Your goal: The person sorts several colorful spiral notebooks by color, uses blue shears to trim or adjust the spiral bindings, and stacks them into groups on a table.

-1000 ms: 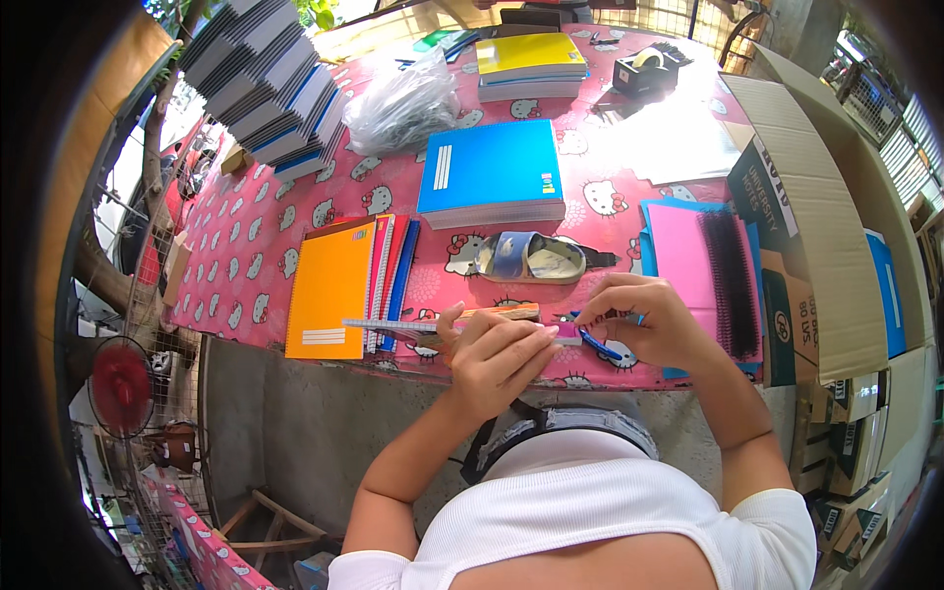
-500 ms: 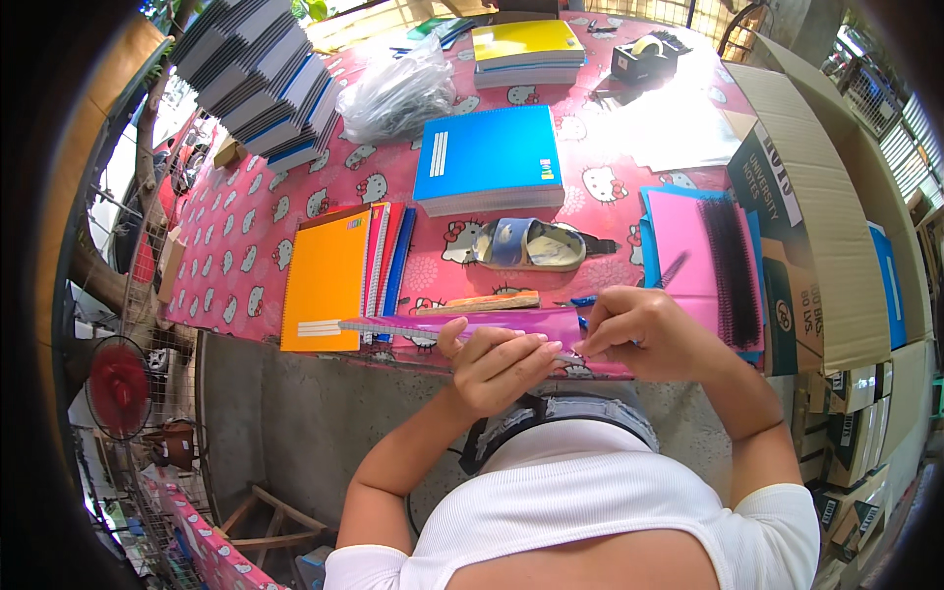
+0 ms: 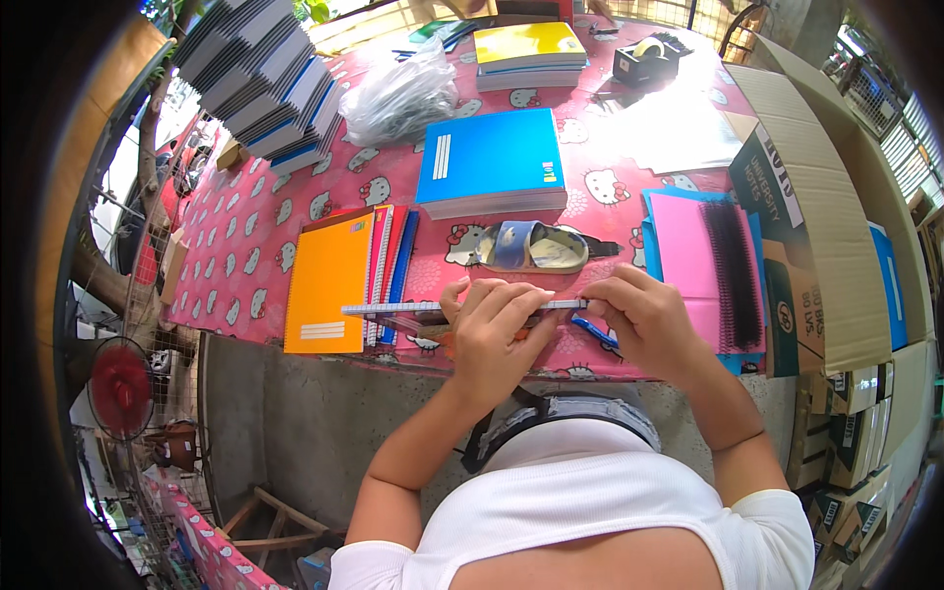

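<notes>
Edge-on above the near side of the table, a thin notebook (image 3: 393, 309) stretches across in front of me, its page edges facing up. My left hand (image 3: 492, 329) is closed around the middle of it, fingers over the top. At its right end, my right hand (image 3: 637, 313) is closed in a pinch on the notebook's corner; any small piece between those fingertips is too small to make out. A blue-handled tool (image 3: 595, 332) lies under my right hand, partly hidden. Just beyond the notebook rests a blue patterned slipper (image 3: 531, 246).
Left are orange, red and blue spiral notebooks (image 3: 329, 280). Blue notebooks (image 3: 489, 157) are stacked mid-table, yellow ones (image 3: 531, 44) behind. Pink sheets with black coils (image 3: 730, 275) lie right, beside an open carton (image 3: 836, 197). A plastic bag (image 3: 398, 93) and tape dispenser (image 3: 644, 61) sit farther back.
The notebook has turned from showing its purple cover to edge-on and risen slightly. Both hands have shifted with it, and more of the blue-handled tool now shows.
</notes>
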`<move>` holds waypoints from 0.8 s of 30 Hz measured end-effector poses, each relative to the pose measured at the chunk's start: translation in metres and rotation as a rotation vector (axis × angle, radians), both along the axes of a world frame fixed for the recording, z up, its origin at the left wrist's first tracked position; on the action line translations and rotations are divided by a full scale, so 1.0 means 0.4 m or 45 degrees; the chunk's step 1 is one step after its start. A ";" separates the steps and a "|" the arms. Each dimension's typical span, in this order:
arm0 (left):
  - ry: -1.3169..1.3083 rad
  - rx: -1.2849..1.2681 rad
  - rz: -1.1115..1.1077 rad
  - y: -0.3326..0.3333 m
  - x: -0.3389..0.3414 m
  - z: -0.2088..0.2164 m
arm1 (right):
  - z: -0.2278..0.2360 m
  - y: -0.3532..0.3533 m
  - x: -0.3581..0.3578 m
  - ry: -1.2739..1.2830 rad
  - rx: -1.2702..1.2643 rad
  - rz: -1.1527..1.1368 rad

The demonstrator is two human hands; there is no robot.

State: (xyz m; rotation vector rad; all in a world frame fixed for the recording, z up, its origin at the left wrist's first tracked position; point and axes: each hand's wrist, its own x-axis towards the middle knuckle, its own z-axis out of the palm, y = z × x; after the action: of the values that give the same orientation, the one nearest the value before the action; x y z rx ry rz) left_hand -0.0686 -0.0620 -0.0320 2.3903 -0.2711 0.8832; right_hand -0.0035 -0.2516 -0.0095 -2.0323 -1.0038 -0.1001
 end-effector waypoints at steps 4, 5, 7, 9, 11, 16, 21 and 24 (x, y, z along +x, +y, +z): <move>0.013 -0.003 -0.001 0.001 -0.007 -0.006 | 0.016 0.022 0.000 0.006 0.046 -0.028; 0.015 -0.012 -0.001 0.000 -0.006 -0.002 | -0.002 0.027 0.008 -0.130 0.039 -0.013; 0.018 -0.030 -0.002 -0.002 -0.002 0.007 | -0.010 0.022 0.012 -0.275 -0.028 0.012; 0.026 -0.036 -0.011 -0.002 0.000 0.008 | -0.006 0.011 0.010 -0.287 -0.144 0.051; 0.030 -0.033 -0.007 -0.002 0.001 0.007 | 0.021 0.027 -0.001 -0.226 -0.093 -0.043; -0.014 -0.020 0.006 -0.006 -0.003 -0.009 | 0.008 0.014 0.000 -0.251 -0.149 0.001; 0.055 -0.080 0.047 -0.016 -0.023 -0.005 | 0.021 0.025 -0.010 -0.313 -0.359 0.016; 0.078 -0.191 0.070 -0.022 -0.040 -0.010 | 0.050 0.001 0.102 0.115 -0.438 0.544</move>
State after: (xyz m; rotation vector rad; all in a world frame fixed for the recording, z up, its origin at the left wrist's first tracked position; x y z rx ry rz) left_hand -0.0847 -0.0707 -0.0360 2.2902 -0.1119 0.8229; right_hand 0.0375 -0.2513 0.0105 -2.0480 -1.4498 0.4122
